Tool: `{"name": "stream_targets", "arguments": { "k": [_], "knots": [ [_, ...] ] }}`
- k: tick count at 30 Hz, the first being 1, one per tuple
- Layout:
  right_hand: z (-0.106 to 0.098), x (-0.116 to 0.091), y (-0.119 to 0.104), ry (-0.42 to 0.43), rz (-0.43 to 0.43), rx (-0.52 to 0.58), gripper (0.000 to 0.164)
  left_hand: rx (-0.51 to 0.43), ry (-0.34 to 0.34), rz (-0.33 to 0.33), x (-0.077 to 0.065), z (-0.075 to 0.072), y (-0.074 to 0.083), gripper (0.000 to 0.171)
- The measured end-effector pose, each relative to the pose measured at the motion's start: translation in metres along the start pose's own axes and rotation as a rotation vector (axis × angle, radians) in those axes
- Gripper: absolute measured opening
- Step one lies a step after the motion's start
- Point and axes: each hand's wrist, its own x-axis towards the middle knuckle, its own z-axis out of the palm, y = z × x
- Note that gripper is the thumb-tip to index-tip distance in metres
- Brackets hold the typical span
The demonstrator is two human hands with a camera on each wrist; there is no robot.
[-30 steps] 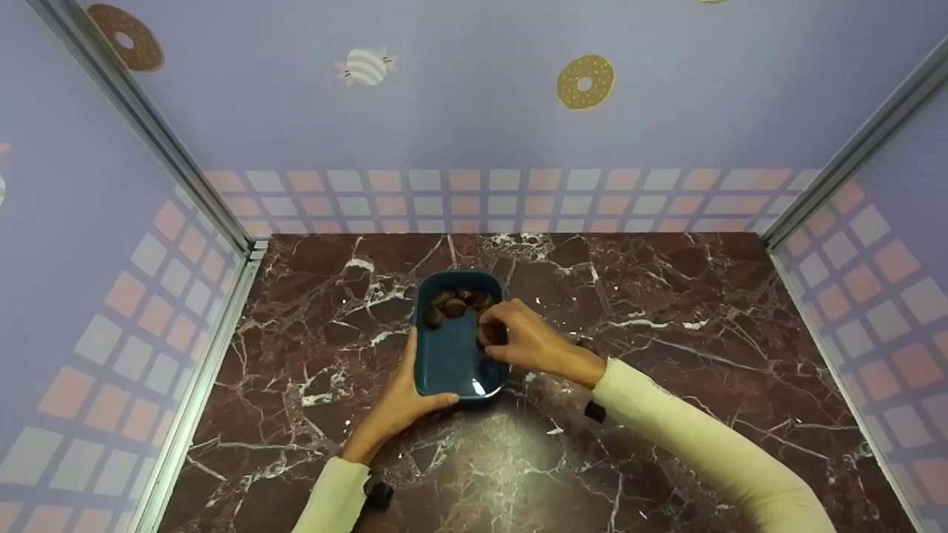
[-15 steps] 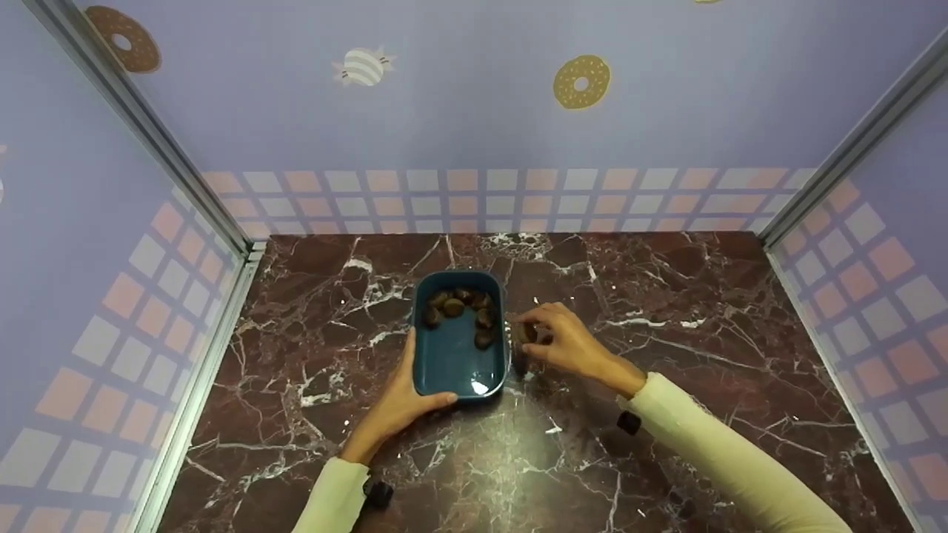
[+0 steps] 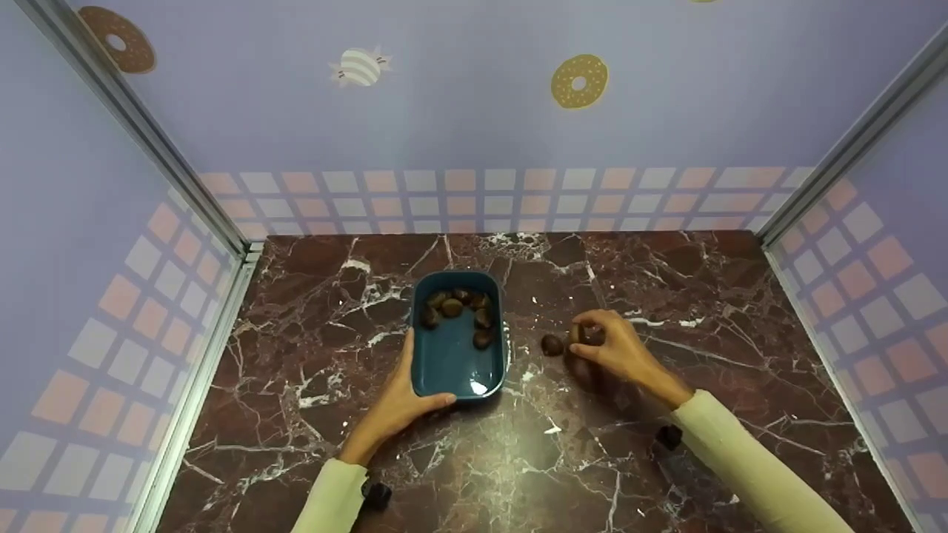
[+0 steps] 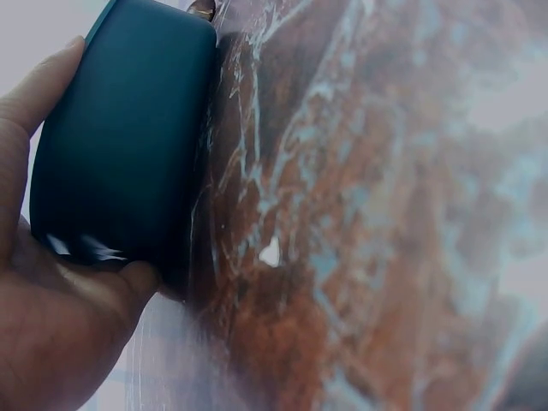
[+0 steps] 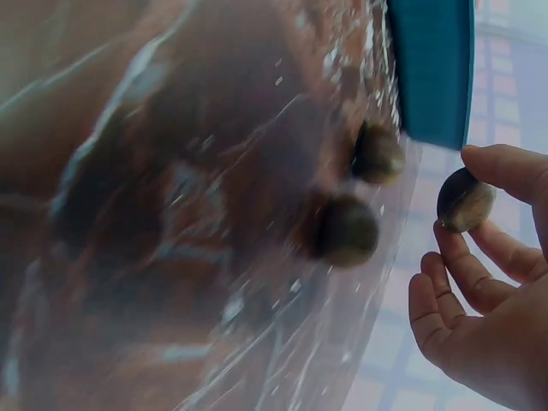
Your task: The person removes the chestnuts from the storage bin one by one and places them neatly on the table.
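My left hand (image 3: 400,396) grips the near left corner of a dark teal dish (image 3: 452,363), thumb at its front end and fingers along its left side. Several brown chestnuts (image 3: 452,306) lie in the dish's far half and along its right side. To the right of the dish, my right hand (image 3: 618,352) pinches a chestnut (image 5: 467,201) between thumb and fingertips, above the table. Two more chestnuts rest on the tabletop in the right wrist view, one nearer the dish (image 5: 379,154) and one further off (image 5: 347,231). In the head view one loose chestnut (image 3: 552,345) shows beside the fingertips.
The table (image 3: 333,414) is dark red-brown marble with white veins. Lilac walls with pink and white squares (image 3: 503,180) enclose it at the back and both sides. Metal rails (image 3: 200,385) run along the side edges.
My right hand has moved out of the dish and rightward over the table. A loose chestnut now shows on the table right of the dish. My left hand stays on the dish.
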Motion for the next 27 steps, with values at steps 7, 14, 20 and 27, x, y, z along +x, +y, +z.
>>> {"name": "stream_targets", "arguments": {
  "k": [7, 14, 20, 27],
  "knots": [
    [-0.011, -0.014, 0.023, 0.038, 0.090, 0.047, 0.040, 0.013, 0.008, -0.009, 0.000, 0.000, -0.001, 0.145],
    [-0.017, -0.027, 0.041, 0.058, 0.160, 0.056, 0.038, 0.014, 0.010, -0.015, -0.001, 0.000, 0.000, 0.146],
    [-0.018, -0.034, 0.055, 0.069, 0.214, 0.052, 0.039, 0.006, 0.010, -0.017, -0.001, 0.000, 0.000, 0.144],
    [-0.015, -0.040, 0.066, 0.070, 0.262, 0.114, 0.041, 0.000, 0.008, 0.000, -0.001, 0.000, 0.000, 0.145]
  ]
}}
